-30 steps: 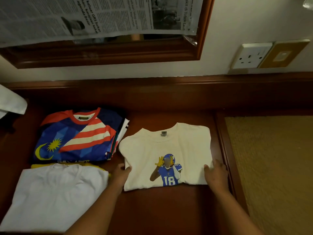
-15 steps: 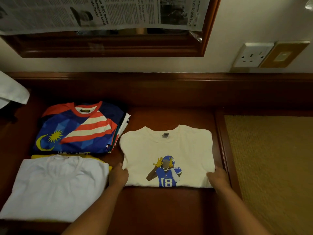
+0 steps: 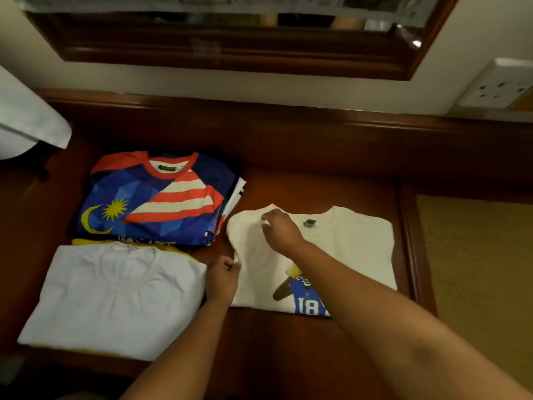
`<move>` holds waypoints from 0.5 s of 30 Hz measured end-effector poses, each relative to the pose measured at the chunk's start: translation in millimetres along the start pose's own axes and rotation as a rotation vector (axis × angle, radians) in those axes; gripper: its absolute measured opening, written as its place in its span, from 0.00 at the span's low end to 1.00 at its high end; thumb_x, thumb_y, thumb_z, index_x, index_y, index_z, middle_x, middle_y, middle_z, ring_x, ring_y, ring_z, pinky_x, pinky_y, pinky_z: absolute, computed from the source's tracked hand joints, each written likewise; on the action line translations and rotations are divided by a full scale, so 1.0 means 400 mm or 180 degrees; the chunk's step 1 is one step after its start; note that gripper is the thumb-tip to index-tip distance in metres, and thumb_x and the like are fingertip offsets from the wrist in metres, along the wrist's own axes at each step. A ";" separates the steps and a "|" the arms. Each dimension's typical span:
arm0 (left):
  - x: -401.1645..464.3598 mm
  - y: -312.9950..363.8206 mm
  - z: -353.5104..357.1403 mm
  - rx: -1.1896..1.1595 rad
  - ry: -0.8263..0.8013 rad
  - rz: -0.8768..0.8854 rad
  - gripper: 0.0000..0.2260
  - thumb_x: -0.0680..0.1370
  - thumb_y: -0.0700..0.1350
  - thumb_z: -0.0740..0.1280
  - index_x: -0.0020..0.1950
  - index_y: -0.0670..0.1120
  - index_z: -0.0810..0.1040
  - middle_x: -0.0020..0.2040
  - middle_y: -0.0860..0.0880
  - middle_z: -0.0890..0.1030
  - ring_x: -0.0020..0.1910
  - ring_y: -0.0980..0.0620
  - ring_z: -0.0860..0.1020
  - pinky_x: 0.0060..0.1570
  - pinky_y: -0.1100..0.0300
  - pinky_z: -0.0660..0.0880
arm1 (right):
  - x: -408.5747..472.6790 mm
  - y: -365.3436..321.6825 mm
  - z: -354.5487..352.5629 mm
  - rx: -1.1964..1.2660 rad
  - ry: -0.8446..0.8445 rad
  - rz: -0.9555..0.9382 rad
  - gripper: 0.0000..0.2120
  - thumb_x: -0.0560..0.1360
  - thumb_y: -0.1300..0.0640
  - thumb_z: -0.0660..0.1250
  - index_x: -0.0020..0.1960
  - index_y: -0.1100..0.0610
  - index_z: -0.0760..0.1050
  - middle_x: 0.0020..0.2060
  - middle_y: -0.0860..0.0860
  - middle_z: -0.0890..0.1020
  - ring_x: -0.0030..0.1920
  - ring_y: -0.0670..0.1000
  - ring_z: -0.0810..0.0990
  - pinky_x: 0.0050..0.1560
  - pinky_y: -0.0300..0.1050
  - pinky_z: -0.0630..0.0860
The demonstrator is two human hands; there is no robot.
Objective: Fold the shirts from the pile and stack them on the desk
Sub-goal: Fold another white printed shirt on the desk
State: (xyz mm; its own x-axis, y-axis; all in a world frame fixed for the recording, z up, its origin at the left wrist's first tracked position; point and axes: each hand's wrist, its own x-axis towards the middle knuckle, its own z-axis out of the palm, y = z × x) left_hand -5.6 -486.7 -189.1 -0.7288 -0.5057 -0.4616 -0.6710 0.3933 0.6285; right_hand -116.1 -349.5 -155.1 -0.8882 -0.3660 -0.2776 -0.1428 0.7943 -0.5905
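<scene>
Head view: the folded cream shirt (image 3: 354, 249) lies on the table (image 3: 288, 350) at about 3 o'clock from the white shirt (image 3: 115, 295). The left hand (image 3: 223, 278) pinches its left edge; the right hand (image 3: 281, 230) pinches cloth near its collar.

Left hand (image 3: 223, 280) low and near centre, fingers curled in a pinch, forearm rising from the lower edge. Right hand (image 3: 281, 232) farther forward, crossed over toward the left, fingers bent down, bare forearm running diagonally from lower right
</scene>
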 end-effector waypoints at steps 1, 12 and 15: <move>0.006 0.001 -0.002 -0.0010 -0.0041 0.0020 0.07 0.76 0.42 0.69 0.41 0.44 0.73 0.40 0.46 0.78 0.42 0.45 0.76 0.41 0.59 0.67 | 0.039 -0.021 0.015 -0.0021 -0.0070 -0.0033 0.17 0.81 0.57 0.59 0.69 0.59 0.70 0.67 0.57 0.72 0.66 0.58 0.71 0.65 0.49 0.68; 0.023 -0.053 -0.031 -0.0191 0.0013 -0.0203 0.04 0.78 0.38 0.63 0.46 0.43 0.76 0.48 0.44 0.80 0.49 0.45 0.76 0.48 0.59 0.69 | 0.221 -0.022 0.087 -0.0550 -0.0209 0.0012 0.08 0.77 0.62 0.62 0.53 0.61 0.77 0.55 0.59 0.77 0.57 0.59 0.75 0.52 0.43 0.68; 0.025 -0.046 -0.026 -0.0256 0.0033 -0.0321 0.04 0.79 0.39 0.62 0.48 0.42 0.77 0.50 0.44 0.80 0.48 0.49 0.75 0.47 0.63 0.67 | 0.209 -0.021 0.083 -0.0411 -0.0093 0.0122 0.07 0.78 0.62 0.62 0.53 0.60 0.78 0.56 0.59 0.77 0.58 0.58 0.75 0.53 0.42 0.68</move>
State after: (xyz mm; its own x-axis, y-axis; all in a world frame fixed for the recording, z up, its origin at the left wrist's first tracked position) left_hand 0.8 -507.1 -198.6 -0.6565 -0.5477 -0.5188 -0.7274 0.2775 0.6276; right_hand -174.7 -402.9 -198.6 -0.8814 -0.3465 -0.3211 -0.1655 0.8631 -0.4772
